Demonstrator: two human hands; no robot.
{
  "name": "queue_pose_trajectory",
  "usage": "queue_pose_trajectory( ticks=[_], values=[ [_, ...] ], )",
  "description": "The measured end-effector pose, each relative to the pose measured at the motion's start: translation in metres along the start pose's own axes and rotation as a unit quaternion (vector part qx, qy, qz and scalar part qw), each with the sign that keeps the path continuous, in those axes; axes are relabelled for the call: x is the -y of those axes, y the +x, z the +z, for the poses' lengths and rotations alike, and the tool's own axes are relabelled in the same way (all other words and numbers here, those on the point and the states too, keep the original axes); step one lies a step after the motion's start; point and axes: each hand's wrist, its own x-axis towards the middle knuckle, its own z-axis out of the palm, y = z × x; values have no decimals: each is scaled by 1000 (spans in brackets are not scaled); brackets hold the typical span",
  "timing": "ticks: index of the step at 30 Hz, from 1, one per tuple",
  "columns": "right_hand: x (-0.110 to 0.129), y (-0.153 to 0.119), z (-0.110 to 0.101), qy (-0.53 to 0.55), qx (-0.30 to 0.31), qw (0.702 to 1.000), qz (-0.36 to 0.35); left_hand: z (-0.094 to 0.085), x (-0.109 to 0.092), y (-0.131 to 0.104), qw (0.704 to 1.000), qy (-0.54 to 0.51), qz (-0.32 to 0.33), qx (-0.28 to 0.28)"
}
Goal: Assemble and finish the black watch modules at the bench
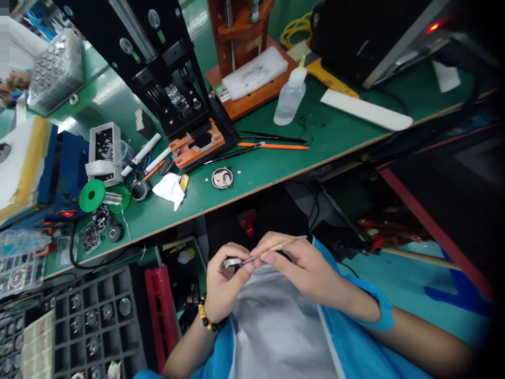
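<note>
Low over my lap, my left hand point(225, 284) grips a small silver-edged part point(232, 262), perhaps a watch case; the fingers hide most of it. My right hand point(294, 266) pinches a slim tool with a pale yellowish handle point(284, 244). Its thin metal tip meets or lies just over the silver-edged part; I cannot tell which. On the bench edge ahead of my hands lies an open round watch case point(222, 178) with its inner parts showing. A crumpled white cloth point(170, 189) and a dark round case point(140, 190) are left of it.
A black press point(173, 68) with an orange fixture point(199, 145) stands on the green bench. Tweezers point(272, 137), an orange stick point(286, 147) and a squeeze bottle point(290, 100) lie or stand rightward. Compartment trays point(94, 321) of watch parts sit lower left, with solder spool point(92, 195) above.
</note>
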Motion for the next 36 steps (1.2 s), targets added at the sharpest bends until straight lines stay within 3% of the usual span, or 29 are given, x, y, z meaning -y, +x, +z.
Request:
queue_pose_trajectory(
  ticks=[5,15,22,36],
  values=[
    [0,-2,-1,-3,0,1000,-11,1,-2,-1,1000,-4,6,5],
    [2,-3,0,-84,13,984,-154,1,-3,2,1000,11,0,1],
    [1,-4,3,-34,-13,998,-49,-1,3,-3,1000,-5,-11,-1],
    [-5,-6,11,9,-26,999,38,-4,7,-6,1000,-11,-3,-5]
  ],
)
